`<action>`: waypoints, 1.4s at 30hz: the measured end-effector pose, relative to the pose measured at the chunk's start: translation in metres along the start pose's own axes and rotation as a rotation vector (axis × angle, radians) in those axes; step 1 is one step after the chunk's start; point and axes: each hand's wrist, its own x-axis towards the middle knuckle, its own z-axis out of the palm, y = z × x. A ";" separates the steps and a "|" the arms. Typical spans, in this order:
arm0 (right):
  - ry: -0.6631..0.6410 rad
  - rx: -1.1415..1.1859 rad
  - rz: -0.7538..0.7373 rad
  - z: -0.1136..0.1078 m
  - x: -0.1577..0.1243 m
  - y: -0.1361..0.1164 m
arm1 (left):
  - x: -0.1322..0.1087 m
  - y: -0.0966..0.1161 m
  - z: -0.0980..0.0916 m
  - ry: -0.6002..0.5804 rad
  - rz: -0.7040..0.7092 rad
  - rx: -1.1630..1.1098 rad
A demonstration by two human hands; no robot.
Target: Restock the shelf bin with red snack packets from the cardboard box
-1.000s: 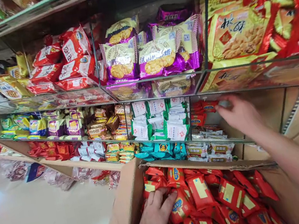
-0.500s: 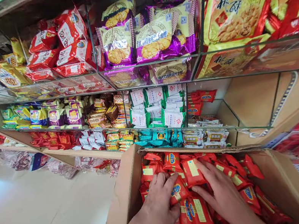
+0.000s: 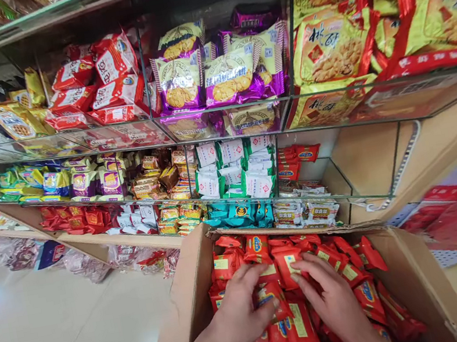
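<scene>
Fingers of the right hand bend down onto the right edge of a red packet with a pale yellow panel, the thumb just below the forefinger; whether they grip it or merely touch it cannot be told. The left hand reaches in from the other side, its thumb and forefinger parted in a loose curve over a red packet with a blue label. The 2 hands are near each other but do not touch.

Both packets lie among many alike inside an open cardboard box (a jumbled heap, some showing the blue label and others the pale panel). The box stands in front of the shelves, its far edge just below the lower rows.

Behind it, a few small red packets sit in a glass-fronted compartment, to the right of white and green packets. Teal packets and silvery packets fill the row beneath. On the shelf above are purple and cream packets, with larger yellow and red packets to their right and red and white packets to their left. Pale floor tiles show at the lower left.
</scene>
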 end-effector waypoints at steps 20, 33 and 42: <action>0.147 0.798 0.891 0.011 -0.008 -0.051 | 0.004 0.017 0.040 0.238 -0.335 -1.116; 0.149 0.931 0.936 0.014 -0.004 -0.038 | 0.027 0.016 0.037 0.430 -0.019 -0.467; 0.141 0.816 0.839 0.014 -0.009 -0.032 | 0.018 0.006 0.041 0.467 0.079 -0.335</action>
